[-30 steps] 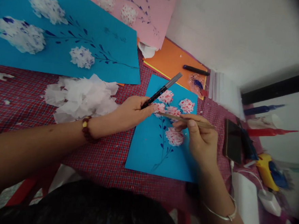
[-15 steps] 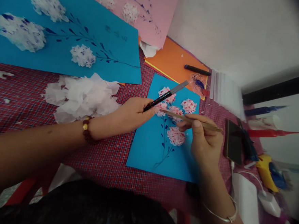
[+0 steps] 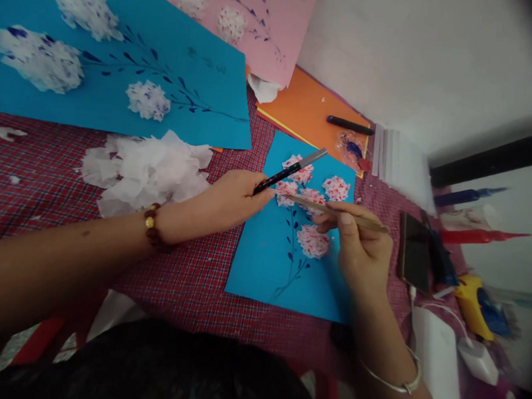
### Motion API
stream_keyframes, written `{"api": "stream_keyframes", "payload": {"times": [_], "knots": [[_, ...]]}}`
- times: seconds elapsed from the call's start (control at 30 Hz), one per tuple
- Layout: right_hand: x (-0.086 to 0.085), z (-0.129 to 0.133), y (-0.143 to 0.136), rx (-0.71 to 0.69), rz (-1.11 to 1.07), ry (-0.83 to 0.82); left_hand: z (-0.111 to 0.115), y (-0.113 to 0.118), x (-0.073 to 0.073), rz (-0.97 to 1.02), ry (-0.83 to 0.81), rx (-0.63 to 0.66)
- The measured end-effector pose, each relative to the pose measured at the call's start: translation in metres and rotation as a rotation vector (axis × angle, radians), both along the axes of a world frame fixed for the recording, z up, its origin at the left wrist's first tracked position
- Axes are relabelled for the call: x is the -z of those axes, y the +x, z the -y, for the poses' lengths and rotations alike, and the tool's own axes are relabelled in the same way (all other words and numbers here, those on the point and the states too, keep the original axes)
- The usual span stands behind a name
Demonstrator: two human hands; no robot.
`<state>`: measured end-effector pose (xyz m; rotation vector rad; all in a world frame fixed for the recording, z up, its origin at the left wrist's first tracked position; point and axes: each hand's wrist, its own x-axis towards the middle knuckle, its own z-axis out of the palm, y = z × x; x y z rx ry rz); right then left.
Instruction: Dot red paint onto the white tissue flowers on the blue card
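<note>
My left hand [image 3: 236, 198] is closed around a black pen [image 3: 286, 176] with a grey end, which points up and to the right. Its fingertips reach the edge of a red-and-white paper flower [image 3: 286, 192] on a blue card [image 3: 255, 253]. In my right hand [image 3: 363, 246] is a thin, brownish tapered tool [image 3: 324, 208] that looks like tweezers, gripped like a pen. Its tip lies over that same flower; whether it touches is unclear. Several similar flowers, such as the lower one [image 3: 313, 242], sit on the card above painted dark blue stems and leaves.
White tissue petals [image 3: 154, 170] are heaped left of the card. A larger blue card [image 3: 208, 110] and a pink card [image 3: 287, 31] lie behind. Orange sheets [image 3: 295, 107] hold a black marker [image 3: 351, 125]. A phone [image 3: 415, 249] and power bank [image 3: 437, 363] lie right.
The left hand and the pen have shifted slightly left, the pen's grey end a little lower. The right hand and its tool have also moved slightly left. Both grips are unchanged.
</note>
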<state>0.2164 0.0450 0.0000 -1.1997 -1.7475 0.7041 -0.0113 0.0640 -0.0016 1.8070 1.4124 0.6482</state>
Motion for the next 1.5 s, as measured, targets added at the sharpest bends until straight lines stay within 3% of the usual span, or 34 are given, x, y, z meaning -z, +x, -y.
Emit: {"api": "stream_keyframes", "payload": {"times": [0.2, 0.43, 0.73, 0.93, 1.3, 1.5], "knots": [[0.0020, 0.0014, 0.0064, 0.081, -0.087, 0.043, 0.0018, -0.0015, 0.0003, 0.003, 0.013, 0.021], [0.0019, -0.0005, 0.0028, 0.050, 0.006, 0.006, 0.0024, -0.0019, 0.0051, -0.024, 0.066, 0.069], [0.0051, -0.0007, 0.0071, 0.107, -0.115, 0.084, 0.0016, -0.0021, 0.0005, -0.008, 0.029, 0.061], [-0.0015, 0.0023, -0.0008, 0.015, 0.043, 0.001, 0.0020, -0.0013, 0.0025, 0.008, 0.044, 0.051], [0.0040, -0.0003, 0.0049, 0.111, -0.096, 0.072, 0.0011, -0.0025, 0.0043, -0.034, 0.039, 0.081], [0.0016, 0.0008, 0.0016, 0.041, -0.037, -0.007, 0.0014, -0.0019, 0.0026, -0.027, 0.051, 0.090]]}}
